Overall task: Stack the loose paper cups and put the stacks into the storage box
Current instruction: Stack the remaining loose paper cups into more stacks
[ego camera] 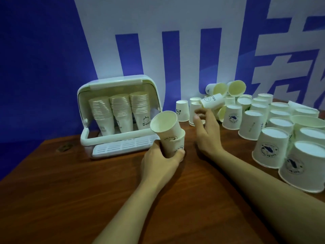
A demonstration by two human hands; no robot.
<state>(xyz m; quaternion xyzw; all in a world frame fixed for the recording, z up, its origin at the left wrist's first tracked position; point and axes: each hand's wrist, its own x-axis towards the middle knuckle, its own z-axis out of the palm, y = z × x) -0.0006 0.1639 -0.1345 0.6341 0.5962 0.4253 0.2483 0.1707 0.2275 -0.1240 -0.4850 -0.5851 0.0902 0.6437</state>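
1. Gripping a short stack (169,136) of two nested paper cups, your left hand (162,160) curls fingers and thumb round the lower cup, mouths tilted up toward 11 o'clock.
2. Your right hand (205,128) reaches toward 12 o'clock, fingers loosely bent; a tipped cup (212,101) sits at its fingertips, but you cannot tell if it is pinched because of blur.
3. Both forearms stretch bare over the dark wooden table (70,191).
4. Loose cups (274,138), white, tapered, printed, mostly upside down, crowd the table from 1 to 3 o'clock.
5. At 10 o'clock the white plastic box (116,117) stands open, three ribbed stacks (121,111) upright inside.
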